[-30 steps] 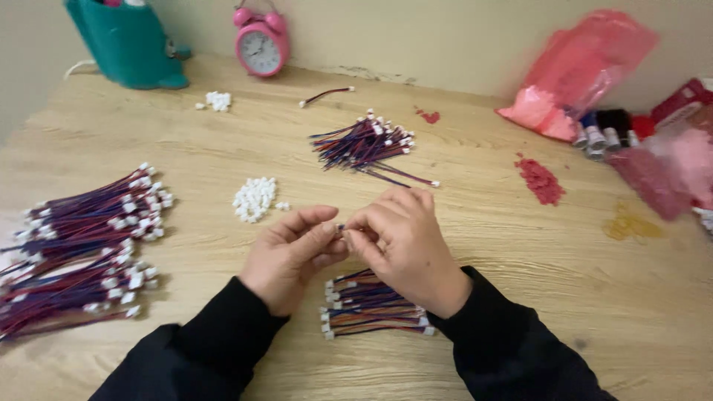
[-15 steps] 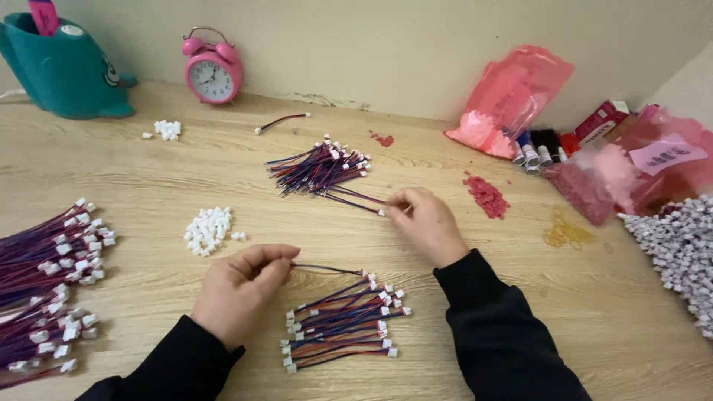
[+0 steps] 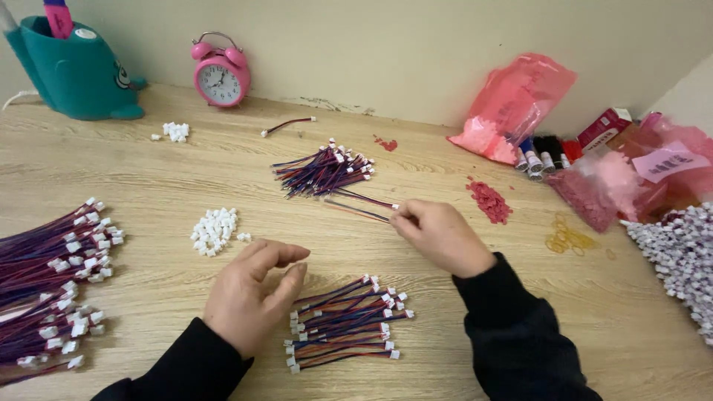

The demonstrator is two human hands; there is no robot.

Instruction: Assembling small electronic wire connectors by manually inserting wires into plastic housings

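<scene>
Red and blue wire leads with white connectors were spread over the wooden tabletop. The right hand was seen at the centre, its fingers pinched shut on the near end of a thin wire lead that stretched leftward toward a loose wire bundle lying farther off. The left hand was held near the front, its fingers curled but apart, with nothing gripped between them. Just right of it, a small bunch of finished leads lay on the tabletop, close to the thumb but not held. A little heap of white connector housings was seen just beyond the left hand. A large pile of wire leads lay at the left edge. Against the far wall stood a pink alarm clock and a teal holder.
</scene>
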